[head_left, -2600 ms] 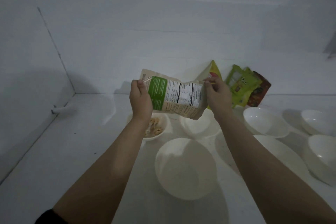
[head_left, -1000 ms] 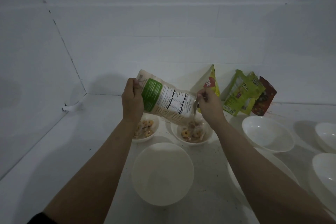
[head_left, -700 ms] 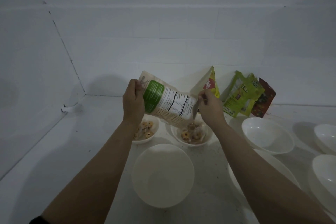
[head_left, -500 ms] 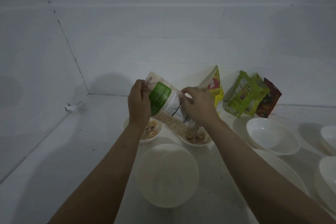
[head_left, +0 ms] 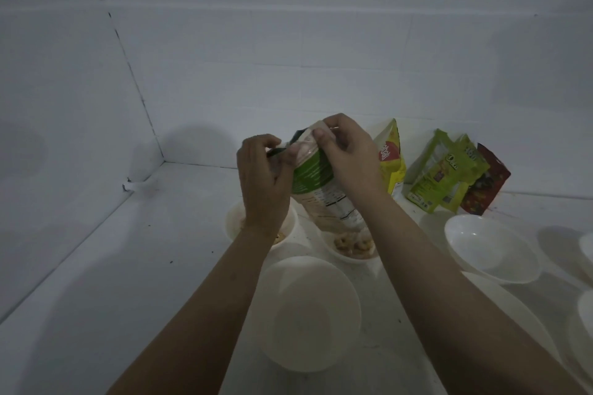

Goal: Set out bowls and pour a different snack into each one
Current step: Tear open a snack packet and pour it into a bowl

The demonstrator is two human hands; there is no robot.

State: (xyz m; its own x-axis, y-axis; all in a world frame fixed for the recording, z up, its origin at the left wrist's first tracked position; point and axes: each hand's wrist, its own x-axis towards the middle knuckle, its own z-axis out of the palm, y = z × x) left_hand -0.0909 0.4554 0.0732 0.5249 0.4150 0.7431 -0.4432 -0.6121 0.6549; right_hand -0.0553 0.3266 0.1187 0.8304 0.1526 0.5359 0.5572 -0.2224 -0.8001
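I pinch the snack bag (head_left: 324,192) with both hands (head_left: 266,176), tipping it into the bowl (head_left: 349,250); next, shake gently.

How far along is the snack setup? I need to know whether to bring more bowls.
Done: two far bowls hold snack, one behind the left hand, one under the pouch. In hand: both hands, the right hand too, pinch the green-and-white pouch at its top. Left: the near bowl and right bowl look empty; three packets wait by the wall.
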